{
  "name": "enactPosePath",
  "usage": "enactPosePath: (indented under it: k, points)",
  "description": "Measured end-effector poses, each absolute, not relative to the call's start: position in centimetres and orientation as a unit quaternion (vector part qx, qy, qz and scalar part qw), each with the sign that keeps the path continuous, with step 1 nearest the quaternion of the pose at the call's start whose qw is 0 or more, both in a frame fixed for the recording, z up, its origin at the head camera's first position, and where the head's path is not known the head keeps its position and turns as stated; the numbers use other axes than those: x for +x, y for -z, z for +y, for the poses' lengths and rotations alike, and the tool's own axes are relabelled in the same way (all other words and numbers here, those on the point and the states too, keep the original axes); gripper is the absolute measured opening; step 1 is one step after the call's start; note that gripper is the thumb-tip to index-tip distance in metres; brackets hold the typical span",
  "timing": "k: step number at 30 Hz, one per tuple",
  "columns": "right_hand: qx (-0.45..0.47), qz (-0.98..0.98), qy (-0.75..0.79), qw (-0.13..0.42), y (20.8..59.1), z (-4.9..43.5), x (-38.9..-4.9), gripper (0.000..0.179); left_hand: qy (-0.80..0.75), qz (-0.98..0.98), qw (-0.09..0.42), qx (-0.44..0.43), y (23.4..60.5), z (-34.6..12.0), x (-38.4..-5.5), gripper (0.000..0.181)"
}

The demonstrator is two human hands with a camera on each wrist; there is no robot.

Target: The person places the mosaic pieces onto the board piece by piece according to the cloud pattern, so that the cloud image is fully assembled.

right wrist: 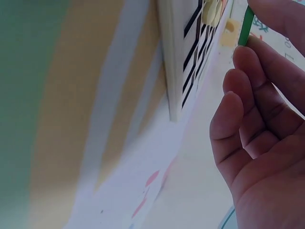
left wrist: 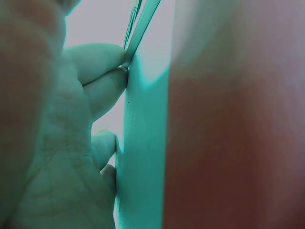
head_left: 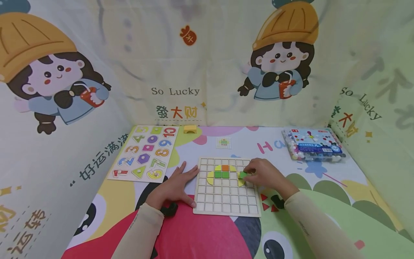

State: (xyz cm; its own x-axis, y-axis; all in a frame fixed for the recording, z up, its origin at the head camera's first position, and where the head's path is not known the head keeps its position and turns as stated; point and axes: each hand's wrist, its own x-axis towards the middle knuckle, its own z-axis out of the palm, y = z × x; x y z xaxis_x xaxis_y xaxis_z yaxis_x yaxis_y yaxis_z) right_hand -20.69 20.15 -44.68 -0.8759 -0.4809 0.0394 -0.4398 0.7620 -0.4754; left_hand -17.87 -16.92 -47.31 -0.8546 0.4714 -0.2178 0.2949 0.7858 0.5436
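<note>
A pale wooden grid board (head_left: 225, 199) lies on the mat, with yellow quarter-round tiles (head_left: 210, 181), an orange square tile (head_left: 225, 168) and green square tiles (head_left: 218, 175) in its upper cells. My left hand (head_left: 173, 185) spreads along the board's left side, fingertips and thumb at its edge; in the left wrist view the fingers (left wrist: 107, 88) meet that edge. Between thumb and index finger, my right hand (head_left: 263, 174) pinches a green square tile (right wrist: 246, 26) close over the board's right side, beside yellow tiles (head_left: 240, 182).
Several red triangle tiles (head_left: 265, 207) lie right of the board. Behind it is a small pattern card (head_left: 224, 143). A number puzzle board (head_left: 139, 158) sits at left, a yellow arch block (head_left: 190, 129) at the back, and a clear box of beads (head_left: 313, 145) at back right.
</note>
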Motion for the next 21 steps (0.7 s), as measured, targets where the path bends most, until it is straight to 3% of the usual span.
enactPosePath:
  k: [21]
  points:
    - [-0.229, 0.953, 0.189, 0.068, 45.3, 16.2, -21.8, 0.025, -0.251, 0.93, 0.173, 0.204, 47.3, -16.9, -17.8, 0.123]
